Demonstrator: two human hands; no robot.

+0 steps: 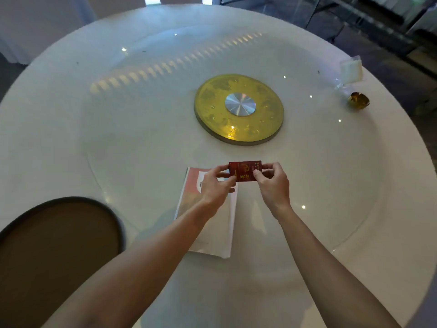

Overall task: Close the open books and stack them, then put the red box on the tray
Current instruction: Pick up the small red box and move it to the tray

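Holding the red box [245,171] between both hands, I note it is raised off the table [71,129], above the far corner of the closed books [208,223]. My left hand [216,185] pinches its left end with thumb and fingers; my right hand [272,183] grips the right end likewise, so both are closed on the box. The books lie shut in one pile near the table's front edge; I cannot tell how many volumes are in it, though that step appears done. The tray [111,215], dark-rimmed with a brown floor, sits at my near left, well apart from the box, with no object visible on the part in view. In my judgement the remaining step is the carry: release the right hand, keep the left pinch firm, and swing the box left and toward me, clearing the tray's rim before lowering. Recommend setting it flat on the tray floor, away from the rim, and loosening the fingers only once it rests.
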